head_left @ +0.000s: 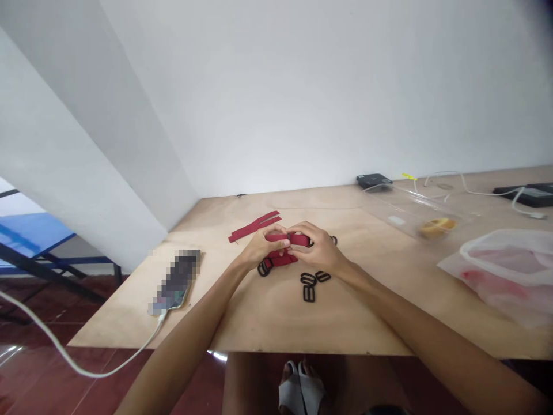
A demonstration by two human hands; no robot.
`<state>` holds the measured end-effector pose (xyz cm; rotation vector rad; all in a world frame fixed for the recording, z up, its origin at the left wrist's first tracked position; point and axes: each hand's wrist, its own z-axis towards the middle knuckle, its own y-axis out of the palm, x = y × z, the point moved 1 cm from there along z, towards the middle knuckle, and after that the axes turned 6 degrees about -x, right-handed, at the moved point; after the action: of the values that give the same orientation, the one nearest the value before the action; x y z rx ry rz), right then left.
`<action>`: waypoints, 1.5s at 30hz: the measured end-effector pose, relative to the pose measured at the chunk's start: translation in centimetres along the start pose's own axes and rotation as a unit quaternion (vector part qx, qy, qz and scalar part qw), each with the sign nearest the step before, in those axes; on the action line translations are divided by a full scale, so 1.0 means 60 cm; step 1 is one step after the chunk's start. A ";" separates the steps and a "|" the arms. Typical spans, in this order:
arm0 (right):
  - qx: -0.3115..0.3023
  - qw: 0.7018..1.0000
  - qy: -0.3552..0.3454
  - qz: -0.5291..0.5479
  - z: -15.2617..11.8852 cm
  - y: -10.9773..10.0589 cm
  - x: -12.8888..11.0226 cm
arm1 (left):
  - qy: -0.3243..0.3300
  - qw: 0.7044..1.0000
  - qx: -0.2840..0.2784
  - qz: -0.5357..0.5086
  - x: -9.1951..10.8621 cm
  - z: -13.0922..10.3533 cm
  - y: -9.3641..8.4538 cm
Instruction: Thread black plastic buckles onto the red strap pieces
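Note:
My left hand (pixel 265 245) and my right hand (pixel 317 248) meet over the middle of the wooden table, both closed on one red strap (pixel 298 239). A dark slider shows on the strap between my fingers. Under my hands lies another red strap piece (pixel 280 259), with a black buckle (pixel 264 267) at its left end. Several loose black buckles (pixel 309 293) rest on the table nearer to me, and one more black ring (pixel 333 240) peeks out beyond my right hand. Behind my left hand lie folded red straps (pixel 254 226).
A phone (pixel 179 282) on a white charging cable (pixel 103 374) lies at the left edge. To the right are a clear plastic bag (pixel 393 207), a yellow tape roll (pixel 438 226), a whitish bag (pixel 501 271) with red contents, and black devices (pixel 374 181) by the wall.

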<state>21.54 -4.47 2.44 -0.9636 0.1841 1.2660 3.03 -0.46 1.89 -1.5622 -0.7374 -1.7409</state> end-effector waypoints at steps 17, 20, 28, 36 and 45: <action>0.066 0.870 0.245 0.423 0.002 0.012 0.048 | 0.022 0.958 -0.009 -0.285 0.014 -0.002 -0.021; 0.079 0.857 0.257 0.439 0.001 0.014 0.052 | 0.036 0.975 0.002 -0.221 0.006 0.000 -0.023; 0.044 0.908 0.226 0.350 0.003 -0.001 0.035 | -0.032 0.994 -0.077 -0.071 0.004 -0.002 -0.008; -0.008 0.927 0.201 0.318 0.001 0.001 0.031 | -0.009 0.996 -0.077 -0.036 0.005 -0.001 -0.008; -0.080 0.976 0.138 0.146 -0.001 -0.018 0.029 | -0.073 0.988 -0.129 0.040 0.011 -0.010 -0.021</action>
<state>23.11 -3.26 1.90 -1.2862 0.4603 1.4268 1.65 -0.25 2.50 -1.8839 -0.5253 -1.7284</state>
